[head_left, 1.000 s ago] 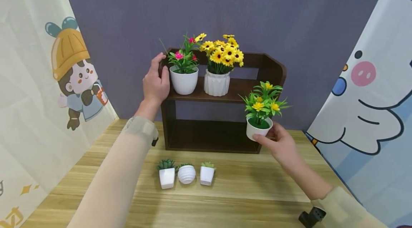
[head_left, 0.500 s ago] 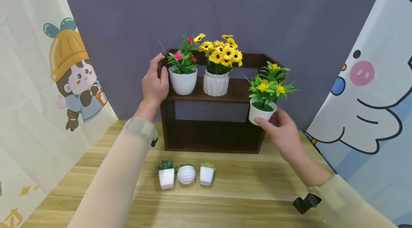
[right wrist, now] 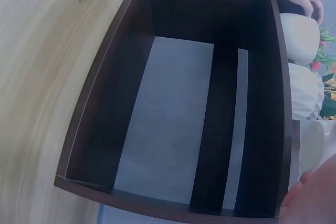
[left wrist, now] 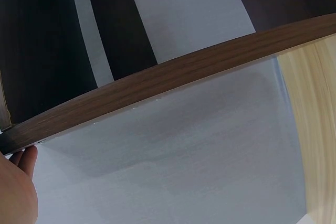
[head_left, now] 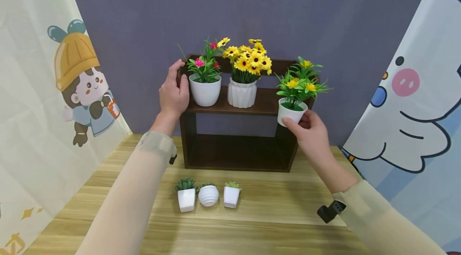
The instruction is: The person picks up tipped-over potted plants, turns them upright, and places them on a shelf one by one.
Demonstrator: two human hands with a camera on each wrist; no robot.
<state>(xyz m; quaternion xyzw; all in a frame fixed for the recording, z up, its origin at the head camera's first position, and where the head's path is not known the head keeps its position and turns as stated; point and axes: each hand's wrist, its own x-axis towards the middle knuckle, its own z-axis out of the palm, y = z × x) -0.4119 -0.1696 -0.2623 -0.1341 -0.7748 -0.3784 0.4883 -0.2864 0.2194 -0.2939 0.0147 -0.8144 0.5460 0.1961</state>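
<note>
Flowerpot [head_left: 290,113] is pinched in the right hand [head_left: 312,134], well apart from the left hand [head_left: 173,91] gripping the shelf [head_left: 235,151].

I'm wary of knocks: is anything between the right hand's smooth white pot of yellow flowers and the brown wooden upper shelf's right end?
Nothing visible stands between the pot and the upper shelf; whether the pot's base clears the front edge is unclear.

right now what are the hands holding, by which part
The right hand holds a plant by its white pot; the left hand grips the shelf by its left side.
</note>
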